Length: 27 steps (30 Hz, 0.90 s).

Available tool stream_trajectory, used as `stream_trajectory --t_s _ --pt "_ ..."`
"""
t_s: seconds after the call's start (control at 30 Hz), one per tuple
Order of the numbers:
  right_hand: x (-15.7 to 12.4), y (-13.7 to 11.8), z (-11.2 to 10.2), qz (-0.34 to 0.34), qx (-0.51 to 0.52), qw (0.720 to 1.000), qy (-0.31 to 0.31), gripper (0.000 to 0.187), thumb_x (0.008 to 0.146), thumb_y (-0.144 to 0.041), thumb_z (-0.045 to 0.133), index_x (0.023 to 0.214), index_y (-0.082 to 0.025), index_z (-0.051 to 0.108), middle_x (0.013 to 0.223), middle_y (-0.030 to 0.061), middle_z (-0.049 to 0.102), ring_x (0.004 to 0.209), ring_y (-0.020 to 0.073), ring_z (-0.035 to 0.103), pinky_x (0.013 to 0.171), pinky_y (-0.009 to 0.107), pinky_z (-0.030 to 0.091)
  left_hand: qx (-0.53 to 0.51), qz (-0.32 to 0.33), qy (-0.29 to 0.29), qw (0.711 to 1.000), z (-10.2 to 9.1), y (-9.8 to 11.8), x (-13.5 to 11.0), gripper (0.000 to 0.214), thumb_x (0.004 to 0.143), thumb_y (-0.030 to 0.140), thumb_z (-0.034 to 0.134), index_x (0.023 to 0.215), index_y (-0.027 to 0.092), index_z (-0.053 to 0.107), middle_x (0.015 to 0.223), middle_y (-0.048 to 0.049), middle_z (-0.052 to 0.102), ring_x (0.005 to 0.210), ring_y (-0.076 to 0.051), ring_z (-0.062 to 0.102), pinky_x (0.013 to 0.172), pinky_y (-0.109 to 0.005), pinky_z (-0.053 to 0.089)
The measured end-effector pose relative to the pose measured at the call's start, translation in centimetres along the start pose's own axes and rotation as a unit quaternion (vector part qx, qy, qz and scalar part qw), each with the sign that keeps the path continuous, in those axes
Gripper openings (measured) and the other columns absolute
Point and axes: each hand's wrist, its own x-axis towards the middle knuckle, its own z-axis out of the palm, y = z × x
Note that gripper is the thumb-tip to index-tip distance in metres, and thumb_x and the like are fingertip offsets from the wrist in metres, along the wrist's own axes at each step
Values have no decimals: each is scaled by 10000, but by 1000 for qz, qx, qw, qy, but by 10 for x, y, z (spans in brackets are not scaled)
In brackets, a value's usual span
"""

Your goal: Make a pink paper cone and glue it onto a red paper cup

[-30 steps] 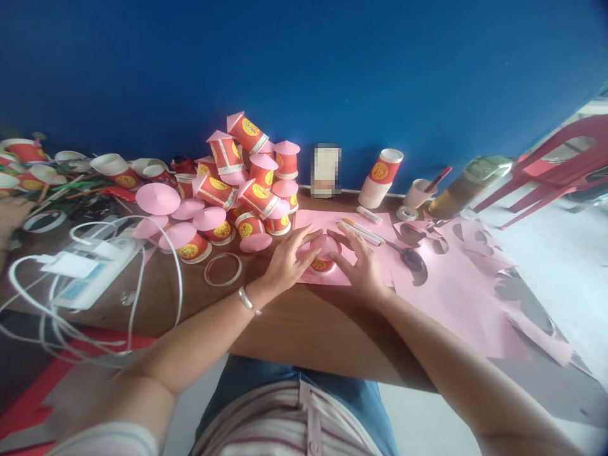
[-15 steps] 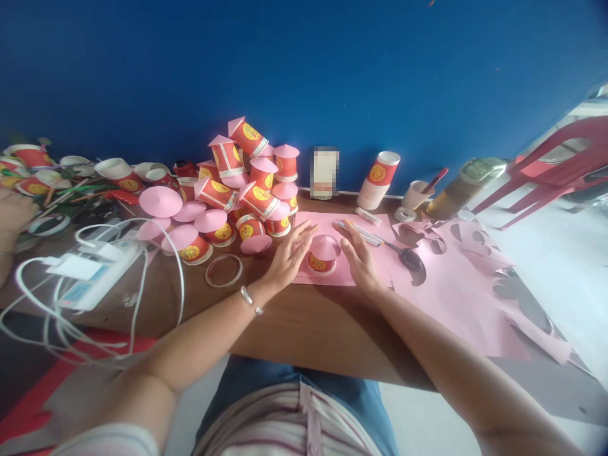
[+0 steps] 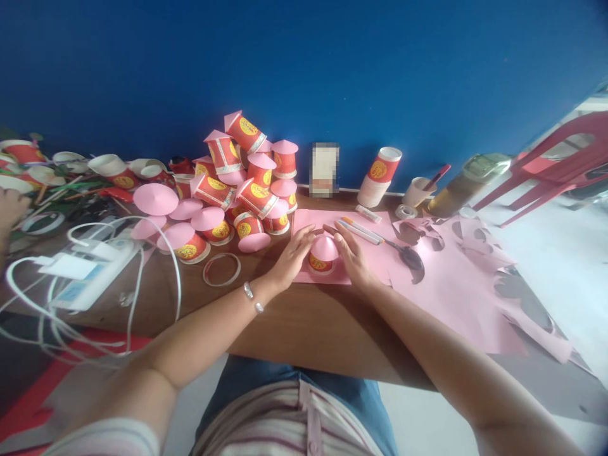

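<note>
A red paper cup (image 3: 318,263) stands upside down on a pink sheet (image 3: 370,253), capped by a pink paper cone (image 3: 324,247). My left hand (image 3: 291,256) presses against the cone's left side with its fingers curved round it. From the other side, my right hand (image 3: 350,253) curls its fingers against the cone. Both hands touch the cone and rest on the wooden table (image 3: 294,323).
A pile of red cups with pink cones (image 3: 247,183) lies just behind my left hand. Scissors (image 3: 408,256) and pens (image 3: 361,230) lie to the right, with cut pink paper (image 3: 470,297) beyond. A tape ring (image 3: 221,269), white cables (image 3: 95,278) and another person's hand (image 3: 10,209) are on the left.
Half a second ago my hands lay flat and apart beside the cup. Now both have closed in against the pink cone.
</note>
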Motion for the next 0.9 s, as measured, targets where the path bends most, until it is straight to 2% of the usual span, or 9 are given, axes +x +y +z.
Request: stream_trajectory --t_s 0.17,0.27,0.4,0.53,0.67,0.9 --pt "-4 -2 -1 -8 -18 1000 7 672 997 -683 490 1509 -247 493 1492 136 614 1441 300 538 1222 582 415 5 10 9 1000 -1 -6 1 415 1031 483 528 1371 254 590 1498 -75 614 1452 -253 530 1223 -440 447" --pt "-5 -4 -4 -36 -25 999 20 617 1037 -634 439 1521 -254 470 1484 137 622 1431 286 549 1202 570 444 -8 14 26 1000 -3 -5 1 433 1044 491 494 1389 238 560 1482 -101 626 1444 -250 537 1228 -462 430" --pt "-7 -8 -11 -105 -76 991 29 562 1062 -559 442 1546 -275 419 1477 128 628 1434 268 545 1209 577 422 14 89 42 995 -7 4 -1 470 1053 465 492 1459 228 477 1508 -134 599 1457 -234 523 1235 -464 407" --pt "-10 -9 -13 -154 -126 980 15 592 1038 -523 537 1558 -274 398 1467 134 635 1421 276 560 1227 590 386 79 147 16 986 -8 12 -6 535 1034 427 555 1513 231 420 1509 -157 593 1458 -250 526 1225 -477 419" --pt "-13 -10 -12 -167 -171 971 10 619 1001 -497 623 1544 -273 427 1413 125 678 1378 300 599 1210 595 410 160 183 -4 970 -5 13 -9 540 1018 391 598 1507 232 437 1429 -144 661 1392 -260 594 1236 -501 404" --pt "-14 -14 -11 -160 -209 965 20 582 981 -469 658 1496 -248 499 1344 114 723 1398 313 580 1212 598 409 186 192 0 964 -6 13 -9 483 1011 400 608 1452 230 510 1391 -133 688 1335 -265 642 1154 -464 505"
